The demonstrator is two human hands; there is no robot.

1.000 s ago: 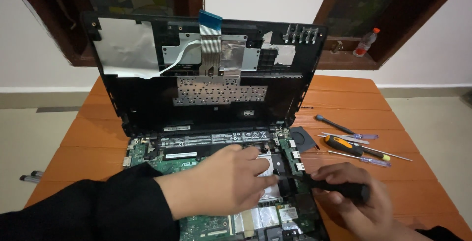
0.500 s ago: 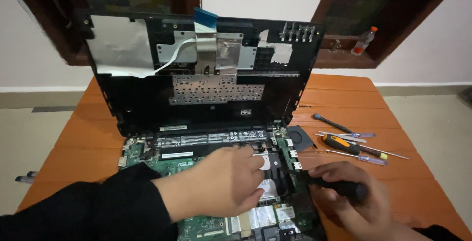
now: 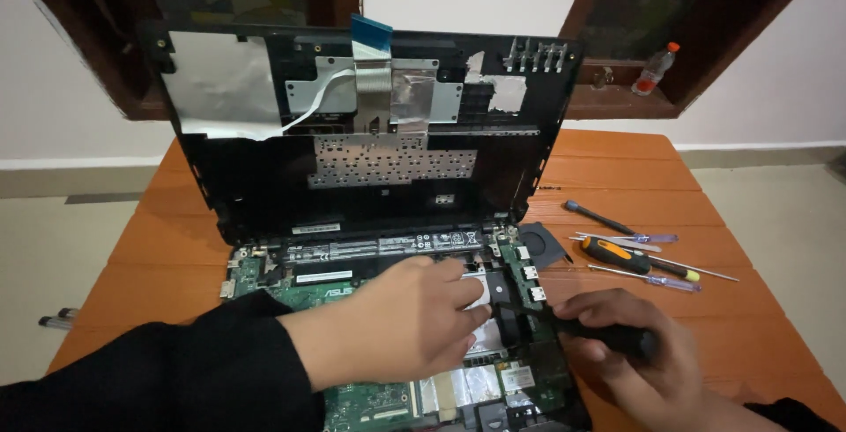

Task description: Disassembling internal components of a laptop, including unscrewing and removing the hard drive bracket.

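Over the opened laptop (image 3: pixel 370 220), right hand (image 3: pixel 630 357) grips a screwdriver (image 3: pixel 599 333); left hand (image 3: pixel 414 317) presses flat.

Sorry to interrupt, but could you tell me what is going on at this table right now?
A person is working on an opened laptop that lies on an orange wooden table. Its black cover is tilted up, so the green circuit board is bare. The left hand presses down on the board near its middle, while the right hand holds a black-handled screwdriver with its tip pointed at the parts beside the left hand's fingers. More screwdrivers lie to the right.
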